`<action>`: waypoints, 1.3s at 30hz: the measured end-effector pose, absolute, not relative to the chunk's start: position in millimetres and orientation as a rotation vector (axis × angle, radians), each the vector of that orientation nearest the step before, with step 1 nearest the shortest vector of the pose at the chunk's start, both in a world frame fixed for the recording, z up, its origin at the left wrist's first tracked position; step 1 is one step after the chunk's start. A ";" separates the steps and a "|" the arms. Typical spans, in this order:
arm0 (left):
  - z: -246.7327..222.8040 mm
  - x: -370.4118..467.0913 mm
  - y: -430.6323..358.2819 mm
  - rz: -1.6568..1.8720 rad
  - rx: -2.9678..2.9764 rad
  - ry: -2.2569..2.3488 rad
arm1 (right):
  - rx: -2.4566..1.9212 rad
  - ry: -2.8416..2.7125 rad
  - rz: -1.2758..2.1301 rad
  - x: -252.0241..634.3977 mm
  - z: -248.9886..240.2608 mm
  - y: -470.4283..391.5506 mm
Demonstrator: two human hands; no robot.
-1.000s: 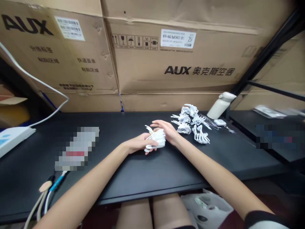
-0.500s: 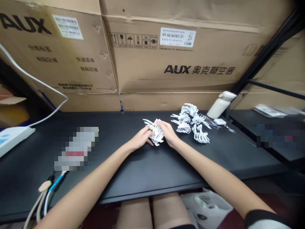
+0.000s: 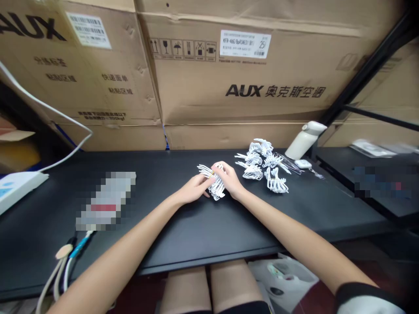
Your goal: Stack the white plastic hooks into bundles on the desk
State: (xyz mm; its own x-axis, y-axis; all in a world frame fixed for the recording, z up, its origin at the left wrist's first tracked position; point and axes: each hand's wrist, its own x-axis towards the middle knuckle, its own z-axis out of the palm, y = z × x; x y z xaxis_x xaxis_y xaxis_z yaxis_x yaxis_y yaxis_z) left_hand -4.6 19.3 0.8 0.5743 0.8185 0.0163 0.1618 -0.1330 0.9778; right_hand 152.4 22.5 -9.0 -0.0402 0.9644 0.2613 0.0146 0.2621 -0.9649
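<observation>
Over the middle of the dark desk (image 3: 196, 237), both hands hold one bundle of thin white wire-like strands (image 3: 216, 190). A small yellow bit, perhaps a tie, shows near its middle. My left hand (image 3: 194, 188) is closed on the bundle's left side, with strand ends fanning out above its fingers. From the right, my right hand (image 3: 229, 179) is wrapped round the upper part, its thumb lying across the front near the yellow bit. The fingers behind the bundle are hidden. Several similar white bundles (image 3: 252, 172) lie in a group to the right.
A cream bottle (image 3: 300, 141) and a small white case (image 3: 303, 164) are at the back right. On the left lie a blurred-out device (image 3: 108, 200) with cables and a white power strip (image 3: 21, 187). Large cardboard boxes (image 3: 229, 109) wall off the back.
My right thumb and fingers have shifted across the front of the bundle, covering more of the yellow bit. The left hand stays on the bundle. The view has shifted slightly.
</observation>
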 end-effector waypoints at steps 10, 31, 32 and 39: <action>-0.9 -11.1 27.1 1.043 1.773 1.021 | -1.130 -1.403 0.857 156.3 -12.5 28.8; 5.9 -9.1 17.6 1.275 2.421 1.111 | -1.195 -1.663 0.553 151.5 5.6 8.0; 6.0 -10.0 18.5 1.310 2.409 1.146 | -1.198 -1.663 0.552 151.8 5.9 8.8; -1.0 -29.8 40.7 1.404 2.112 1.452 | -1.228 -1.617 0.587 164.6 3.2 22.7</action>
